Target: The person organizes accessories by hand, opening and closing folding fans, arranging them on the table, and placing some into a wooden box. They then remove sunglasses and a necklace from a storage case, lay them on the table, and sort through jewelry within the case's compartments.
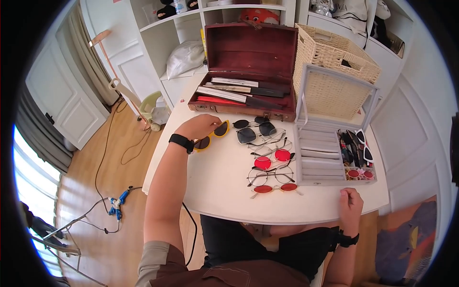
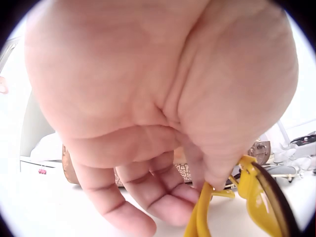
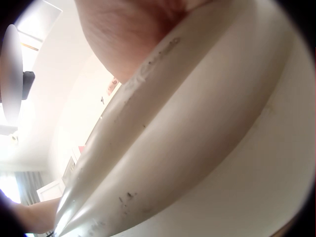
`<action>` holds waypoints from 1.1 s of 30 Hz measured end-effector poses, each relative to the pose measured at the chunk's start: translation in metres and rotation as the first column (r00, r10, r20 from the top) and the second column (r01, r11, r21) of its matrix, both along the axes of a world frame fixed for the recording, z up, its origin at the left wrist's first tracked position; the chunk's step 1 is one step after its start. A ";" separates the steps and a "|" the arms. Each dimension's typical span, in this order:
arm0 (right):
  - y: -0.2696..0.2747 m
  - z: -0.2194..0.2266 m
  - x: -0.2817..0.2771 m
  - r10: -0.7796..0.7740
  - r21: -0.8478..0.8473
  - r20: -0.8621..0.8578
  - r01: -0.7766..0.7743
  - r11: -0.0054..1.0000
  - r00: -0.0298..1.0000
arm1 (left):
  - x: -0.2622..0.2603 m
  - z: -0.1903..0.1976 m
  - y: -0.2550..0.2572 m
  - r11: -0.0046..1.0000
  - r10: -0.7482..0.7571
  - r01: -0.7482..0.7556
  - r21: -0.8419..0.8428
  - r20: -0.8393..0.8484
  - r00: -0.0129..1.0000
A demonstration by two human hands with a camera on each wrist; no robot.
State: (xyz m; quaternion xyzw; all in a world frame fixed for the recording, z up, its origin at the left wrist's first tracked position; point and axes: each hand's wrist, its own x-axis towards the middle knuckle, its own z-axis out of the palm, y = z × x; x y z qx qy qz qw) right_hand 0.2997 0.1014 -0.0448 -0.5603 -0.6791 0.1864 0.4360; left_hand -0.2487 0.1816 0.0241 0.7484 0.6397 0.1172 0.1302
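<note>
My left hand point(image 1: 197, 127) pinches yellow-framed sunglasses point(image 1: 221, 129) with dark lenses over the left part of the white table. In the left wrist view, thumb and fingertips meet at the yellow frame point(image 2: 201, 217), and the other fingers hang bent beside it. A column of glasses lies just right of that hand: black sunglasses point(image 1: 246, 136), red round-lens glasses point(image 1: 262, 163), clear round glasses point(image 1: 258, 179) and red narrow-lens glasses point(image 1: 262, 189). My right hand point(image 1: 351, 206) rests at the table's front right edge, fingers loosely curled, holding nothing.
A grey display case point(image 1: 311, 183), lid up, holds white sunglasses point(image 1: 367, 154) and pink glasses point(image 1: 353, 173) in its right compartments. Behind stand an open dark red suitcase point(image 1: 248, 52) with folded fans point(image 1: 224, 93) and a wicker basket point(image 1: 330, 48). A cable point(image 1: 193, 229) hangs by the table.
</note>
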 end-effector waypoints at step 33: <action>-0.001 -0.006 -0.003 -0.073 0.101 0.101 0.063 0.993 0.992 | 0.010 0.022 -0.041 0.926 0.299 -0.213 -0.311 0.264 0.917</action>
